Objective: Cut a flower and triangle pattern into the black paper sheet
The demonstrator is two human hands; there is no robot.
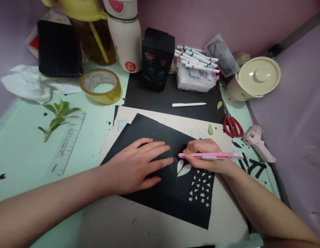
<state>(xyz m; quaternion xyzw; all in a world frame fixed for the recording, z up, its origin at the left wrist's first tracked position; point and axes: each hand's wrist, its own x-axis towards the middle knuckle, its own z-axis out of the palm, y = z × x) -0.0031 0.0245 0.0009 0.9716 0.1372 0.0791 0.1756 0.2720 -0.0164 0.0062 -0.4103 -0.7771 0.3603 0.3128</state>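
The pale green worktop is found beneath and around both sets of fingers. A pale board is laid on it, under both hands. The black sheet is placed on that board, directly below the fingers.

The sheet is covered in part by the left hand, laid palm down; its fingers are extended and slightly parted, with nothing gripped. In the right hand, thumb and fingers are closed around a pink pen-shaped tool, noted below.

A white bottle is stood well beyond the left fingers, and a lidded pot beyond and right of the right fingers. A decorated black box is set straight beyond the left fingertips. A tape roll is seen beyond the left fingers, leftward.

The pink pen-shaped tool is held with its pink end toward the left fingertips; whether the sheet is touched by it cannot be told. A white pen is lain beyond the right fingers. Two leaf-shaped openings are observed just nearside of the right fingertips.
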